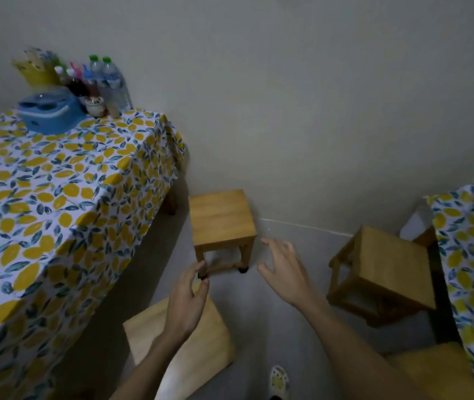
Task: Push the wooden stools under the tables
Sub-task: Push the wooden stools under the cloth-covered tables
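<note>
- Head view: your left hand [186,301] and right hand [283,271] hover apart, fingers spread, gripping nothing.
- Far stool [222,223] stands at 12 o'clock, beside the left bench [57,197], not under.
- Stools at 3, 5 and 7 o'clock also look unpushed.

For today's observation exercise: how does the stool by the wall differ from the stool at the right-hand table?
The stool by the wall stands square and fully in the open; the right-hand stool is turned at an angle, its far edge against the right-hand table. Both hands reach toward the first, none toward the second. Both are wooden with square tops.
</note>
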